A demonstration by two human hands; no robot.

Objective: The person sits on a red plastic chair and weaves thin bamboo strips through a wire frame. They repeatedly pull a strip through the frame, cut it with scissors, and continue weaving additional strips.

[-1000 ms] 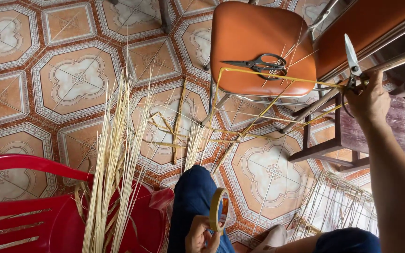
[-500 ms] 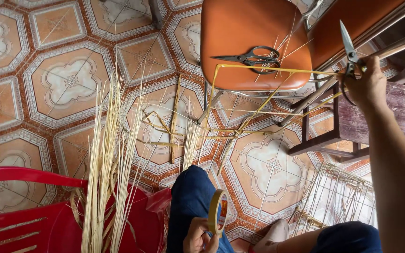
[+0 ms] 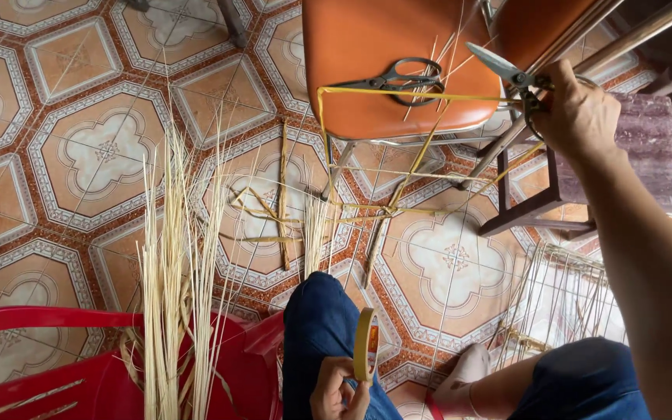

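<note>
My right hand is raised at the upper right and grips a pair of scissors with the blades pointing up-left. It also pinches the end of a yellow strip frame that stretches over the orange stool. My left hand rests low on my knee and holds a roll of yellow tape. A second pair of black-handled scissors lies on the orange stool seat.
A bundle of pale straw stalks leans on a red plastic chair at lower left. Loose straw pieces lie on the patterned tile floor. A dark wooden stool stands at right, a wire-like frame beneath it.
My right hand has tilted the scissors from pointing upward to pointing left, toward the stool. The view has shifted down slightly. My left hand keeps the tape roll on the knee.
</note>
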